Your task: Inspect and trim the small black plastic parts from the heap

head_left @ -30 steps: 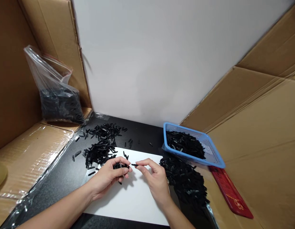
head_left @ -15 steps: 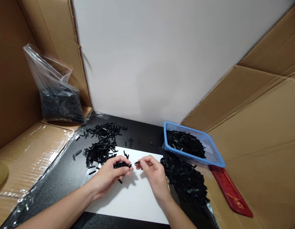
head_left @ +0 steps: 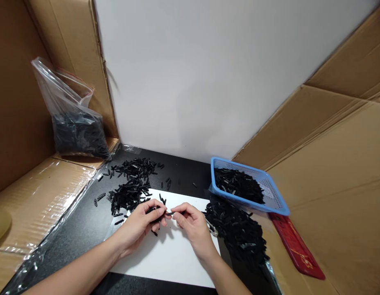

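Black plastic piece [head_left: 169, 213] lies crosswise between my hands, left fingers [head_left: 159, 212] and right fingers [head_left: 177, 212] pinching opposite ends.

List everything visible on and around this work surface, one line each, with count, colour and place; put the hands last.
Small black plastic pieces: many, black, loose pile left of the hands.
Second heap of black pieces: many, black, right of the hands, in front of the basket.
Blue perforated plastic basket: one, blue, right rear, holding black pieces.
Clear plastic bag: one, transparent, on the left cardboard ledge, part full of black pieces.
White sheet: one, white, under the hands.
Black tabletop: one, black.
Flat red object: one, red, far right.
Cardboard walls: brown, both sides.
Left hand: holds a bunch of black pieces.
Right hand: pinches one piece against the left.
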Available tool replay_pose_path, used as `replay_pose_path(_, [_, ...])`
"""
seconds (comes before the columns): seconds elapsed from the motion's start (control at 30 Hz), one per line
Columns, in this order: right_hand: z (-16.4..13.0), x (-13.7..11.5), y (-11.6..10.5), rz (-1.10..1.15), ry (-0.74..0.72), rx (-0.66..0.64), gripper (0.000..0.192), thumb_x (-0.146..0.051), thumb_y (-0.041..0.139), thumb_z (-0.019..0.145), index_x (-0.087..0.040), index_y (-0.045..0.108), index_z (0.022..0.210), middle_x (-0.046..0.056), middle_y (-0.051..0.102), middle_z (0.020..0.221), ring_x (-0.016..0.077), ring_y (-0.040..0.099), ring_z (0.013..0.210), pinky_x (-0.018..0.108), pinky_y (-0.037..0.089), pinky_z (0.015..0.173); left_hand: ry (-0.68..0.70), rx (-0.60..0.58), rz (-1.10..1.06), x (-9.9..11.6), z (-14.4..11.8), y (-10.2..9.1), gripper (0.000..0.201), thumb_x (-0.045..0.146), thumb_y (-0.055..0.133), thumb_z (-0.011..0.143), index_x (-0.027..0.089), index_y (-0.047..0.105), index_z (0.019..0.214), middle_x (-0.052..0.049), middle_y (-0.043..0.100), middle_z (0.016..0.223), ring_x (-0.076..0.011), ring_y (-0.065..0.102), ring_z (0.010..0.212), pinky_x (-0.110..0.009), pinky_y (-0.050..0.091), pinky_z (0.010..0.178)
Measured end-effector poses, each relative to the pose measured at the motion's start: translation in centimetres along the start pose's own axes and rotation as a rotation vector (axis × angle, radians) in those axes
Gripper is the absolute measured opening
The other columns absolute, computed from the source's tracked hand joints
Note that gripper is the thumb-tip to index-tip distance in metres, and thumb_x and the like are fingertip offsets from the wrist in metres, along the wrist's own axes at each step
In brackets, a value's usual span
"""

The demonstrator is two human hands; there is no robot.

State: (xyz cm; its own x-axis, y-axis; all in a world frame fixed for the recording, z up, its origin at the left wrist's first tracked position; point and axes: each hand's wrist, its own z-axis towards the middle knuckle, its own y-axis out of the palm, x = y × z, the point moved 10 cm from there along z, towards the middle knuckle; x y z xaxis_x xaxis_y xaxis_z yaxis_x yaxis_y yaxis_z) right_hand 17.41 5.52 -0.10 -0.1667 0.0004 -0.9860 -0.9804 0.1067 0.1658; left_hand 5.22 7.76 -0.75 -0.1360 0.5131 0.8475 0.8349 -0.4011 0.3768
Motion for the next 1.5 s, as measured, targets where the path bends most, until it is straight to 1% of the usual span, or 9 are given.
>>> replay_pose_path(0.1, [0.1, 0.2, -0.7, 0.024, 0.012, 0.051, 0.02, -0.038, 0.076, 0.073, -0.02, 0.072, 0.079, 0.001, 0.064, 0.068, 0.0148, 0.052, 0.059, 0.028, 0.042, 0.057, -0.007, 0.005, -0.03, -0.1, 0.0, -0.1, 0.023, 0.035, 0.071, 0.08, 0.013, 0.068, 0.087, -0.002, 0.063, 0.068, -0.0064, 0.043, 0.055, -0.018, 0.03, 0.052])
replay_pose_path(0.27, [0.0, 0.9, -0.9, 0.099, 0.057, 0.085, 0.023, -0.041, 0.076, 0.073, -0.019, 0.069, 0.075, -0.001, 0.061, 0.064, 0.0128, 0.048, 0.056, 0.025, 0.038, 0.054, -0.044, 0.042, -0.069, -0.6, 0.0, -0.4, 0.032, 0.033, 0.08, 0.071, 0.014, 0.068, 0.094, -0.004, 0.066, 0.075, -0.0093, 0.052, 0.062, -0.019, 0.031, 0.052])
replay_pose_path(0.5, [-0.2, 0.9, -0.5, 0.173, 0.109, 0.091, 0.027, -0.041, 0.076, 0.073, -0.019, 0.062, 0.066, -0.002, 0.057, 0.062, 0.0124, 0.044, 0.055, 0.024, 0.036, 0.054, -0.044, 0.011, -0.093, -0.8, 0.1, -0.3, 0.021, 0.02, 0.076, 0.072, 0.016, 0.064, 0.089, -0.004, 0.067, 0.076, -0.0089, 0.052, 0.061, -0.019, 0.032, 0.053])
replay_pose_path(0.7, [-0.4, 1.1, 0.4, 0.324, 0.176, 0.014, 0.021, -0.04, 0.069, 0.077, -0.02, 0.06, 0.077, 0.002, 0.064, 0.075, 0.0135, 0.05, 0.058, 0.024, 0.036, 0.053, -0.017, -0.003, -0.063, -0.7, 0.1, -0.1, 0.022, 0.023, 0.076, 0.073, 0.017, 0.061, 0.088, -0.002, 0.066, 0.07, -0.0092, 0.052, 0.06, -0.02, 0.032, 0.055])
replay_pose_path(0.8, [-0.6, 1.0, 0.7, 0.112, 0.124, -0.027, 0.019, -0.037, 0.07, 0.078, -0.021, 0.064, 0.089, -0.001, 0.061, 0.071, 0.013, 0.048, 0.057, 0.024, 0.034, 0.051, -0.001, -0.006, -0.028, -0.5, 0.0, 0.0, 0.023, 0.027, 0.076, 0.073, 0.017, 0.061, 0.087, 0.0, 0.064, 0.066, -0.0093, 0.051, 0.059, -0.02, 0.031, 0.054])
replay_pose_path(0.9, [-0.6, 0.1, 0.9, -0.17, 0.012, -0.039, 0.016, -0.033, 0.068, 0.082, -0.02, 0.069, 0.091, 0.0, 0.062, 0.067, 0.0162, 0.052, 0.063, 0.028, 0.039, 0.061, 0.023, 0.0, 0.036, 0.0, -0.1, 0.1, 0.025, 0.031, 0.077, 0.072, 0.017, 0.061, 0.085, 0.001, 0.062, 0.06, -0.0096, 0.049, 0.057, -0.02, 0.027, 0.051])
replay_pose_path(1.07, [-0.5, -0.6, 0.5, -0.153, -0.006, 0.03, 0.015, -0.034, 0.068, 0.08, -0.02, 0.074, 0.081, 0.002, 0.068, 0.068, 0.0182, 0.055, 0.063, 0.03, 0.041, 0.061, 0.004, 0.001, 0.025, -0.1, -0.2, 0.2, 0.021, 0.033, 0.07, 0.079, 0.017, 0.06, 0.089, 0.001, 0.064, 0.06, -0.0081, 0.043, 0.052, -0.02, 0.027, 0.051])
replay_pose_path(1.33, [-0.4, 0.8, -0.5, 0.007, 0.09, 0.103, 0.024, -0.043, 0.073, 0.075, -0.019, 0.069, 0.075, -0.003, 0.049, 0.057, 0.0103, 0.033, 0.047, 0.023, 0.02, 0.042, 0.003, 0.035, -0.011, 0.2, -0.4, 0.0, 0.025, 0.027, 0.077, 0.07, 0.017, 0.059, 0.085, -0.005, 0.07, 0.077, -0.0105, 0.055, 0.062, -0.02, 0.029, 0.052])
replay_pose_path(1.5, [-0.6, 1.3, -0.1, 0.106, 0.151, 0.099, 0.034, -0.047, 0.073, 0.074, -0.019, 0.057, 0.065, -0.006, 0.042, 0.053, 0.0078, 0.022, 0.044, 0.023, 0.012, 0.04, -0.041, 0.049, 0.024, -0.1, -0.3, -0.1, 0.03, 0.032, 0.078, 0.07, 0.018, 0.058, 0.087, -0.002, 0.07, 0.078, -0.0062, 0.048, 0.052, -0.02, 0.032, 0.053])
